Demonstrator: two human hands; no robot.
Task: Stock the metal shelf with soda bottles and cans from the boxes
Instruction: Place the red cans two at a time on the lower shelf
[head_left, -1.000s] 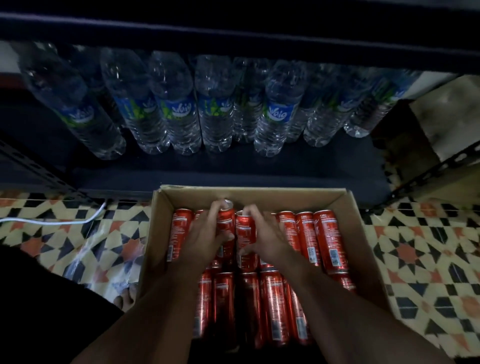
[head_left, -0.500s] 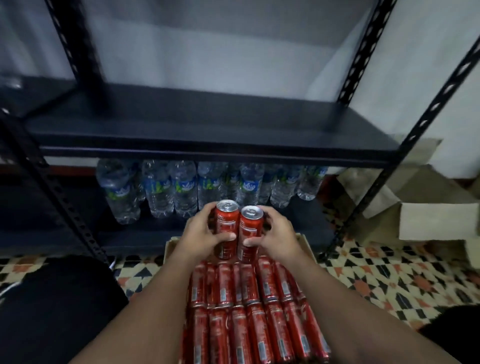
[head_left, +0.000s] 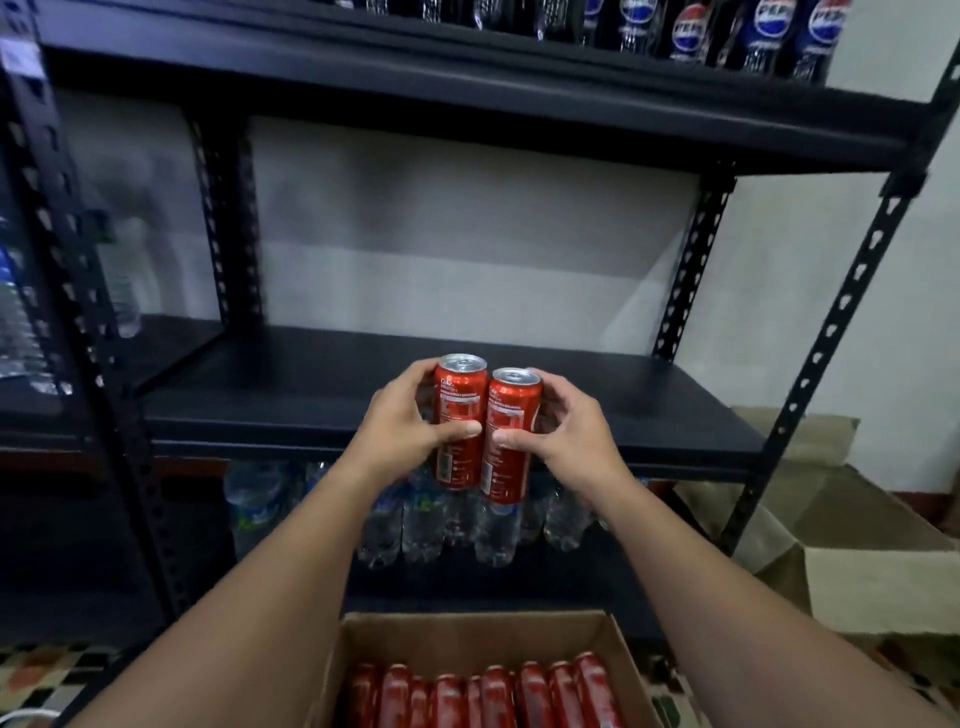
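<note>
Two red cans, upright, side by side: left can (head_left: 460, 421) gripped by left hand (head_left: 402, 423), right can (head_left: 510, 434) by right hand (head_left: 563, 431); middle shelf (head_left: 332, 384) lies just beyond.

Dim room: pale wall (head_left: 467, 249) (two-toned), patterned tile floor (head_left: 47, 670).

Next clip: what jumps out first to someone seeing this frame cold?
Two red cans held upright side by side at centre, the left can in the left hand, the right can in the right hand, before the middle shelf. Below, an open box holds more red cans.
</note>
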